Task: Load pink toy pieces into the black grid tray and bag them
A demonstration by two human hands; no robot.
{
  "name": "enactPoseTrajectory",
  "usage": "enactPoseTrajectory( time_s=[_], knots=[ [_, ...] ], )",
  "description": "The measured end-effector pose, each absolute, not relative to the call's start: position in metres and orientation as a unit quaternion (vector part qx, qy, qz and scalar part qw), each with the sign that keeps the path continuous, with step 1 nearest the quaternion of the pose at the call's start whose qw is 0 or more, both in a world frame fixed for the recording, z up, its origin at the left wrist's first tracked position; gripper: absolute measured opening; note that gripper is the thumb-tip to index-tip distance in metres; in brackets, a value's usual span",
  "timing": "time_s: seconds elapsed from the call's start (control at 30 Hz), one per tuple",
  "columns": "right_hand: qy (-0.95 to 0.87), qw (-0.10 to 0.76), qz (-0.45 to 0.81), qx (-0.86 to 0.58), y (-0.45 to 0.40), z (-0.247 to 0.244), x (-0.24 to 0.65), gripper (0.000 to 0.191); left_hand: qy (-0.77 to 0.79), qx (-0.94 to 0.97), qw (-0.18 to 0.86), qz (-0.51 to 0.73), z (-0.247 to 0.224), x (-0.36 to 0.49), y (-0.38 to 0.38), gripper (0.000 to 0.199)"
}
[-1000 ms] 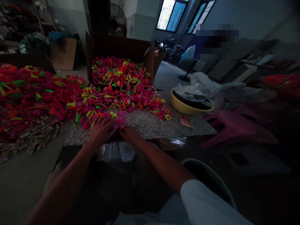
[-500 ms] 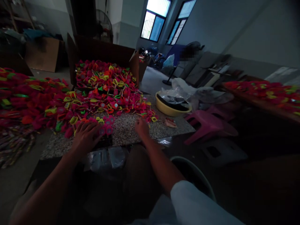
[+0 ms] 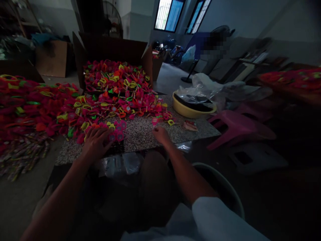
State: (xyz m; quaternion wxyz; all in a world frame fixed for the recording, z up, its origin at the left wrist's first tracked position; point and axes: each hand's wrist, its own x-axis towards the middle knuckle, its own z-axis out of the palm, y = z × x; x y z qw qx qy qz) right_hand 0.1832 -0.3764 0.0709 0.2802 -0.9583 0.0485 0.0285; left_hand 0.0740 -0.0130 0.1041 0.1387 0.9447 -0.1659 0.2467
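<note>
My left hand (image 3: 96, 142) lies palm down, fingers stretched and thumb apart, at the left of a small group of pink toy watches (image 3: 119, 136) with round faces. The fingertips rest over bright pieces at the pile's front edge. My right hand (image 3: 162, 135) is closed in a pinch above the speckled stone tabletop (image 3: 137, 134). At its fingertips shows a pink toy watch (image 3: 154, 122) with a pale end. Behind both hands spreads a heap of pink, yellow, orange and green toy watches (image 3: 105, 103), several with printed strips.
A cardboard box (image 3: 147, 68) full of the same toys stands behind the heap. A yellow basin (image 3: 187, 109) with clear plastic bags is at the right, near a small reddish packet (image 3: 190, 126). A pink stool (image 3: 233, 125) and a round tub (image 3: 232, 187) stand beside the table.
My right hand is now in a pinch with a pink toy at its fingertips, where before it was a fist by the pile. The whole view has shifted slightly; my left hand stays by the pink group.
</note>
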Motion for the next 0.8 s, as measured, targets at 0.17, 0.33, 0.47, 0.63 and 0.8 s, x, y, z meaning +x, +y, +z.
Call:
enactPoseTrajectory(
  time_s=[0.17,0.33,0.47,0.63,0.8],
  knots=[
    [-0.144,0.457,0.113,-0.871,-0.295,0.069,0.158,0.023,-0.161,0.947,0.136,0.243,0.105,0.074,-0.013,0.046],
    [-0.178,0.403,0.124,-0.889,-0.249,0.06,0.153,0.023,-0.165,0.948,0.137,0.235,0.105,0.074,-0.013,0.047],
    [-0.209,0.356,0.108,-0.904,-0.243,0.059,0.153,0.022,-0.165,0.945,0.14,0.243,0.104,0.074,-0.014,0.045],
    [-0.244,0.29,0.086,-0.921,-0.24,0.059,0.149,0.024,-0.16,0.947,0.135,0.243,0.104,0.073,-0.015,0.044],
    [-0.257,0.308,0.069,-0.914,-0.238,0.052,0.146,0.024,-0.162,0.948,0.134,0.24,0.105,0.072,-0.015,0.047]
  ],
)
